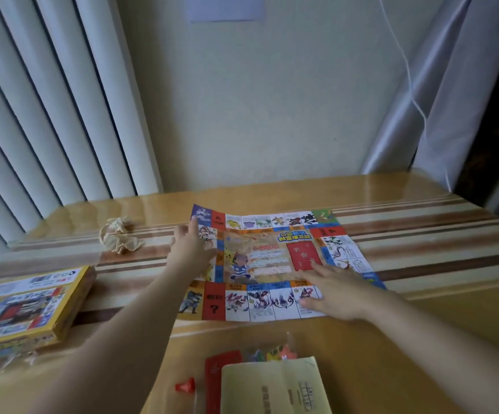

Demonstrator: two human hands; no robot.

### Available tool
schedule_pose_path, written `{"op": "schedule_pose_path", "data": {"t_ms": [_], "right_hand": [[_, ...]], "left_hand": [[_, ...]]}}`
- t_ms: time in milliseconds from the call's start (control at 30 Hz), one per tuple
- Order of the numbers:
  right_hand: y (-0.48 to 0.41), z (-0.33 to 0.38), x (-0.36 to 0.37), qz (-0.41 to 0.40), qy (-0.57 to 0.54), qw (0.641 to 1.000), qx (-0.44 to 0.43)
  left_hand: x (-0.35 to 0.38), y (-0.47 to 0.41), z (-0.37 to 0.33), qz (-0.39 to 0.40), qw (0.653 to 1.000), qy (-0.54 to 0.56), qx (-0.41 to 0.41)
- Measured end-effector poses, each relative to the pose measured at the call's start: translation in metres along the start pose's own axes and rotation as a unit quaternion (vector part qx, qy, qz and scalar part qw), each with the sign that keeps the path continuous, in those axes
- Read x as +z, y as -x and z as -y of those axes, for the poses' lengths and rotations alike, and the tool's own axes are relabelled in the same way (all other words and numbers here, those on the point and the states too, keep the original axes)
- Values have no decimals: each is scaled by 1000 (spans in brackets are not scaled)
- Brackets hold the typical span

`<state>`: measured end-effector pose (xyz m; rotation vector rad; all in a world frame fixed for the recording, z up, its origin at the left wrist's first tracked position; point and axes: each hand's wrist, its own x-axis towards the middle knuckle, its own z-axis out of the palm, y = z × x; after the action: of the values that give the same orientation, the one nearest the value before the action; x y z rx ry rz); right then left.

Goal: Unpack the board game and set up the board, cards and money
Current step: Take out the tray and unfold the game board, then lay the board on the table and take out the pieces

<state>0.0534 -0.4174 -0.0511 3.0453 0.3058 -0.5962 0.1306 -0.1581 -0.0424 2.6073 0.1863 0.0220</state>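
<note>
A colourful paper game board (272, 258) lies unfolded on the wooden table, its far left corner curling up a little. My left hand (190, 249) presses flat on the board's left edge, fingers straight. Over the near right part of the board, my right hand (336, 289) lies flat with spread fingers. The yellow game box (24, 306) sits at the left. Near the front edge are a pale yellow sheet (275, 386), a red card stack (214, 380), a small red pawn (185, 385) and a clear bag of coloured pieces (272, 352).
A crumpled beige paper (120, 239) lies on the table (421, 234) left of the board. White vertical blinds hang at the left and a grey curtain at the right. A wall stands behind the table's far edge.
</note>
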Motion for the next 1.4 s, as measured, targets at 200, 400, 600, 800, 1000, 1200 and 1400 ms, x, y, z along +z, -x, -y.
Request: {"op": "schedule_pose_path", "data": {"t_ms": [200, 400, 600, 800, 1000, 1200, 1400], "right_hand": [[-7, -6, -8, -5, -25, 1000, -6], [8, -4, -7, -59, -39, 997, -2], [57, 39, -7, -45, -254, 965, -40], [74, 48, -7, 86, -260, 960, -62], [84, 30, -26, 50, -392, 914, -94], [70, 54, -67, -118, -410, 885, -186], [37, 97, -69, -242, -460, 833, -190]], "left_hand": [[19, 13, 24, 194, 948, -230, 103], [-6, 56, 26, 195, 946, -237, 102], [-49, 128, 17, 192, 957, -92, 196], [-48, 174, 15, 295, 922, -154, 198], [-47, 178, 13, 298, 923, -106, 220], [-62, 154, 2, 213, 948, 128, 201], [-52, 125, 21, -5, 955, 259, 143]]}}
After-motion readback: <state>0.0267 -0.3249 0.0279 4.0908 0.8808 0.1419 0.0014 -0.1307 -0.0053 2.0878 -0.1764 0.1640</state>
